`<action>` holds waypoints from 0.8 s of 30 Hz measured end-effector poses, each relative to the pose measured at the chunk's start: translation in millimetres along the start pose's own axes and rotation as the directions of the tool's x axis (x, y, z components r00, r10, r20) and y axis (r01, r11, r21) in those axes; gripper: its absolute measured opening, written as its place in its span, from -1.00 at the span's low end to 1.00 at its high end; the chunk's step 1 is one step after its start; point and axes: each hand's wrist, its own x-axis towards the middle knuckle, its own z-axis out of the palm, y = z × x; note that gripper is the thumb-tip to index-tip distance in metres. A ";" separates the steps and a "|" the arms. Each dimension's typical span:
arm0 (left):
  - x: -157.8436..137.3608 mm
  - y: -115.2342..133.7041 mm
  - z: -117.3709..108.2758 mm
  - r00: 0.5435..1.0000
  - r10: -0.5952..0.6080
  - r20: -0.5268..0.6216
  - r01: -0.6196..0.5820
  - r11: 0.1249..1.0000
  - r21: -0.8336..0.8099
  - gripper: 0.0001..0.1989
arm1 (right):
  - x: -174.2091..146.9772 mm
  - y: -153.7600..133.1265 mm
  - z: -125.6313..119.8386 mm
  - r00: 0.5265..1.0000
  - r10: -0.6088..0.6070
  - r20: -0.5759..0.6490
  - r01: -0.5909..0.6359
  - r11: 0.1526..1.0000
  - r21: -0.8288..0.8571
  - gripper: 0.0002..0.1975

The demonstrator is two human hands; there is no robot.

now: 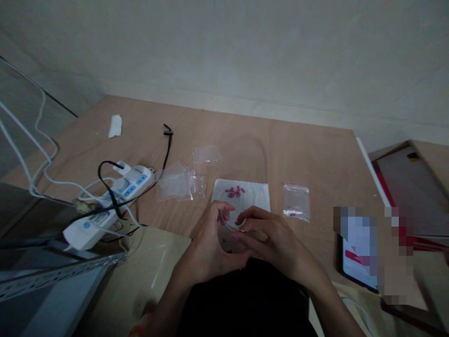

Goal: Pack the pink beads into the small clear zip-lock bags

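Observation:
My left hand (pixel 205 248) curls around a small clear plastic zip bag (pixel 227 234) close to my body at the table's front edge. The fingers of my right hand (pixel 271 234) pinch the bag's rim from the other side; their tips are partly hidden. Just beyond both hands lies a white paper sheet (pixel 257 192), with several small pink bead-like pieces (pixel 235 191) piled on it. On the right rests another zip bag (pixel 296 199), flat, with a few dark pinkish bits near its bottom. Several flat clear bags (pixel 173 182) overlap to the left of the sheet.
A white power strip (pixel 131 182) with tangled cables occupies the left side. Farther back are one more clear bag (pixel 206 154), a black cable end (pixel 168 135) and a white scrap (pixel 115 126). A phone (pixel 358 267), partly pixelated, and an open box (pixel 414 187) are at the right.

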 end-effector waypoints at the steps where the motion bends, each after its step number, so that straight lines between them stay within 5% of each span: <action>1: -0.5 1.9 -3.6 1.000 -0.005 0.029 0.007 0.997 -0.072 -0.45 | -1.5 1.9 -2.5 1.000 0.020 -0.018 -0.019 0.998 0.059 -0.82; 5: 4.0 5.6 -13.7 0.997 -0.070 -0.007 0.067 0.971 -0.228 -0.88 | -6.8 5.9 -5.1 0.985 0.105 -0.139 -0.076 0.977 0.199 -0.91; 13: 7.1 15.0 -0.8 0.975 -0.127 -0.183 0.076 0.962 -0.263 -0.87 | -10.5 5.4 -1.5 0.929 0.268 -0.256 -0.131 0.883 0.450 -0.78; 24: 14.0 24.1 2.8 0.997 -0.070 0.021 0.073 0.971 -0.228 -0.90 | -13.5 6.9 -1.5 0.940 0.288 -0.182 -0.166 0.853 0.495 -0.58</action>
